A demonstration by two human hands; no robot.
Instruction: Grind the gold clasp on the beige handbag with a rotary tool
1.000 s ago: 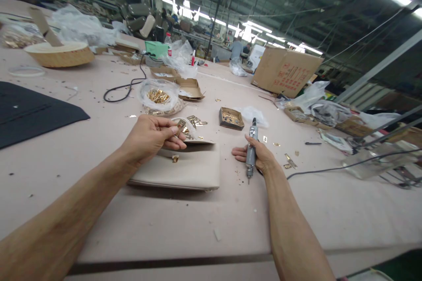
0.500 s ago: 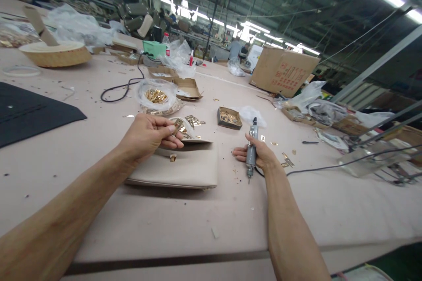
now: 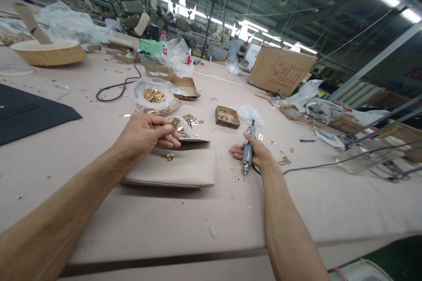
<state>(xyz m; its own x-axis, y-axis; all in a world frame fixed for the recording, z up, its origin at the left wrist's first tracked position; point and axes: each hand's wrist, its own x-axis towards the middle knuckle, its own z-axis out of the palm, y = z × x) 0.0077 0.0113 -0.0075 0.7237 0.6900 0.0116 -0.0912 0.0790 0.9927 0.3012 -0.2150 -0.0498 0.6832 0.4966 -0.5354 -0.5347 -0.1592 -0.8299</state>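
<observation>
Our left hand (image 3: pixel 145 136) pinches a small flat gold metal plate (image 3: pixel 175 125) above the cream flat pouch (image 3: pixel 184 167) near the table's (image 3: pixel 158 228) front edge; our right cradles a grey cylindrical screwdriver (image 3: pixel 248 151), tip down, presumably for ready use.

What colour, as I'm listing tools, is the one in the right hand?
The tool is mostly grey; see the head view.

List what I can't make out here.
Head view, all:
- Metal plate: partly covered by the left hand
- Inside of the pale bag: hidden by its front panel
- Tip of the grey driver: too small
- Pieces in the small box: too small
- Black sheet: cut off by the left edge
</observation>
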